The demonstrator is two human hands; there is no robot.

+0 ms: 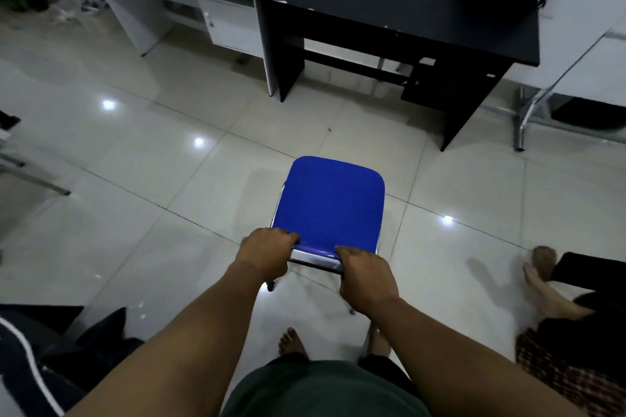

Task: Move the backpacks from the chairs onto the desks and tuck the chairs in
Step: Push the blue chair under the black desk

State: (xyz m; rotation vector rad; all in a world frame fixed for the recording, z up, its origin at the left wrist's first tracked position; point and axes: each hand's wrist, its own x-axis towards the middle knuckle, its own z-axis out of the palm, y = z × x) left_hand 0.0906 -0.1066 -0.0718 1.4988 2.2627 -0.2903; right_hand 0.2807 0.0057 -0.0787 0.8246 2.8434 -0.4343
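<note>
Both my hands, left [267,252] and right [367,276], grip closed on the chair [328,203] back; pushed askew, it could strike the far tabletop's [406,0] leg.

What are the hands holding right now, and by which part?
Both hands, left hand and right hand, grip the blue chair by the top edge of its backrest, one near each end.
</note>
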